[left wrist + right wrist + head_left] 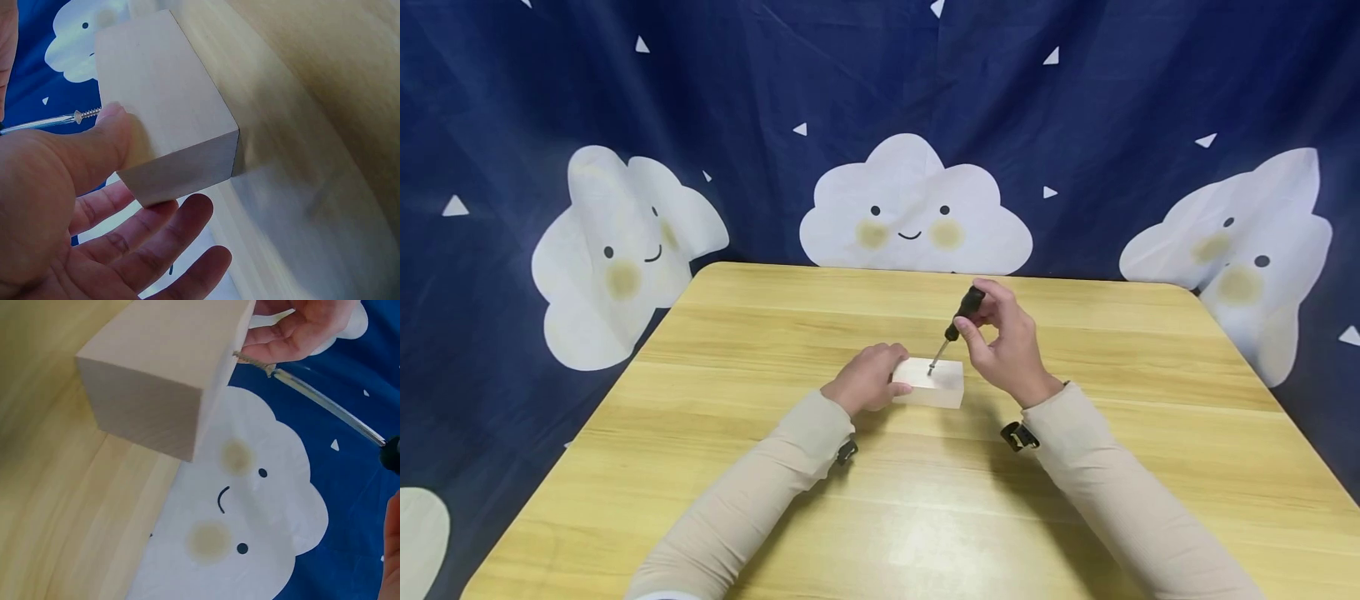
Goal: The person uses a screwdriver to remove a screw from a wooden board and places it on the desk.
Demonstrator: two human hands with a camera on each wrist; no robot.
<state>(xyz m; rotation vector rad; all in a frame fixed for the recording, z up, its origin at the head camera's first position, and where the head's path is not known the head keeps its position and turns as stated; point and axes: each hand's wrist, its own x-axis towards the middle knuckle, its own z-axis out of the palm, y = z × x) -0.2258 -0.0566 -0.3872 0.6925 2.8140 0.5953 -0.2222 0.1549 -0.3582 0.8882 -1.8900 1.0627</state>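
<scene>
A pale wooden block lies on the table, its left end gripped by my left hand, thumb on the near side. In the left wrist view the thumb presses the block while some fingers spread loosely below it. My right hand pinches the black handle of a screwdriver, tilted with its top to the right. Its metal shaft meets the head of a screw. The screw's tip stands at the block's upper face; how deep it sits, I cannot tell.
A light wood-grain table spreads around both hands. Beyond its far edge hangs a dark blue curtain printed with white clouds and small triangles. Black straps circle both wrists, with a buckle showing at the right one.
</scene>
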